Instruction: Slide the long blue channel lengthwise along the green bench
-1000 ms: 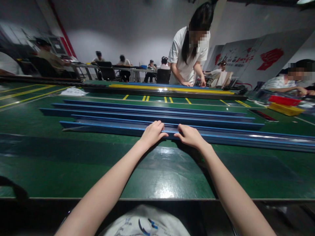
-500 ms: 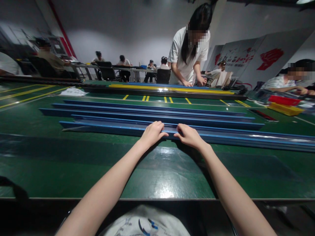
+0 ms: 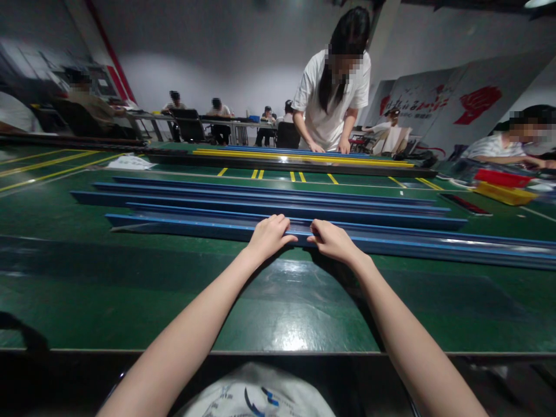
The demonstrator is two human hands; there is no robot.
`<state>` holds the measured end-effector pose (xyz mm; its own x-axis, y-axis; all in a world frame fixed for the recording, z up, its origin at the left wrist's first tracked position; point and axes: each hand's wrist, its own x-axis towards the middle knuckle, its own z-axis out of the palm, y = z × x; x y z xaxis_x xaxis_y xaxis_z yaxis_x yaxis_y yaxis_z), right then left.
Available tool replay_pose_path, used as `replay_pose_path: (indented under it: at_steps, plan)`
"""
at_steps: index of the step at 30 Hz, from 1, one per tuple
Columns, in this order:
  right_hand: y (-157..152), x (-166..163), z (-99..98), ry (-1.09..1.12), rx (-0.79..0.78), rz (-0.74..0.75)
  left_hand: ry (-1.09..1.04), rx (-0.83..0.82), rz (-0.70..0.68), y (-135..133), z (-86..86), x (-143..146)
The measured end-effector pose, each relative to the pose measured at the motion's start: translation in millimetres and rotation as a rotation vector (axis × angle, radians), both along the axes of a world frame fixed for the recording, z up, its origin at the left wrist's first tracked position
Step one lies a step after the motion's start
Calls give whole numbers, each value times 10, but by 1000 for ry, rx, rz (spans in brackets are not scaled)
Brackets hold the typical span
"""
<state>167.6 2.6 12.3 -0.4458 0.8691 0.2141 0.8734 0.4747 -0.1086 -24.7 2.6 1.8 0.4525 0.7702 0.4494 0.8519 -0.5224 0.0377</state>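
A long blue channel strip [image 3: 186,226] lies crosswise in front of me on the green table [image 3: 174,301]. My left hand [image 3: 270,236] grips its near wall, thumb on my side and fingers curled over the top edge. Close by on the right, my right hand [image 3: 333,238] holds the same strip in a like grip, with a small gap between the two hands. The fingertips are partly hidden inside the channel. Just behind it, more blue channel strips [image 3: 143,198] lie roughly parallel.
Farther back lie a yellow strip [image 3: 356,160] and a dark strip [image 3: 243,162], with a co-worker [image 3: 334,104] standing behind them. At right are a yellow tray [image 3: 504,193], a red tray [image 3: 501,178] and a phone [image 3: 464,204]. A white sheet [image 3: 129,162] lies at left.
My hands and the blue strips stay in place. Across the table, the co-worker has shifted slightly left and lowered the hands toward the far strips.
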Motion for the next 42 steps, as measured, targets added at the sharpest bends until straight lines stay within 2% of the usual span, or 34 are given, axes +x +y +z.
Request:
replay_pose_path:
  at_steps: [7, 15, 32, 42]
  plan:
    - [-31, 36, 36, -46, 85, 68, 28, 24, 2, -10, 11, -5]
    - [-54, 54, 87, -59, 141, 65, 57, 10, -8, -8, 0, -22]
    - [-71, 227, 151, -119, 101, -68, 124, -36, -39, -2, -23, -26]
    - [-76, 172, 105, -138, 102, -3, 132, -32, -36, -1, -45, -20]
